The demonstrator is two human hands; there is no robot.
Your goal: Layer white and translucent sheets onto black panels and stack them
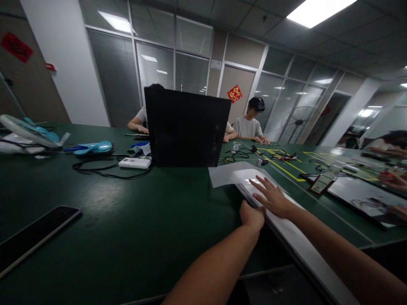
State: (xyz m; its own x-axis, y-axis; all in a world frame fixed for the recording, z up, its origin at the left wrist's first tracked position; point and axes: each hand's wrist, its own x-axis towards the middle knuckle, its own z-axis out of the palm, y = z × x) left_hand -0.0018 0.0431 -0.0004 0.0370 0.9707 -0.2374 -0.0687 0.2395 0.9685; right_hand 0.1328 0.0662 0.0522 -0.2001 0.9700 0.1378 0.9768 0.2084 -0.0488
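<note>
A long flat panel (302, 241) with a white, glossy face and a dark edge lies tilted across the table's near edge on the right. My left hand (252, 215) is wrapped round its left edge, the fingers partly hidden beneath. On the white face rests my right hand (271, 198), its fingers spread and stretched out flat. A thin pale sheet (221, 175) sticks out past the panel's far end onto the green table (136, 245).
A large black upright panel (190, 127) stands ahead. A phone (38, 235), a white power bank-like block (135, 162) with black cable and a small blue fan (95, 147) lie left. A clear bottle (327, 178) stands right. Several people sit around the table.
</note>
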